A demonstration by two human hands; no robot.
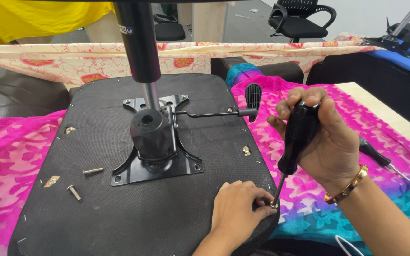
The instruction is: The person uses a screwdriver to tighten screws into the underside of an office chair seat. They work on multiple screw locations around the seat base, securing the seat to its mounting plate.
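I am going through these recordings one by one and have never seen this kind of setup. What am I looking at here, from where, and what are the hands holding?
There is one picture, taken by a camera worn on a person's head and looking down at their own two bare hands. No robot is involved. In front of them lies a black chair seat, turned upside down on pink patterned cloth. A black metal plate with a lever and a column sits on its middle. The right hand grips a black-handled screwdriver, tip down at the seat's near edge. The left hand pinches a small screw at that tip. Two loose bolts lie on the seat. A second screwdriver lies on the cloth.
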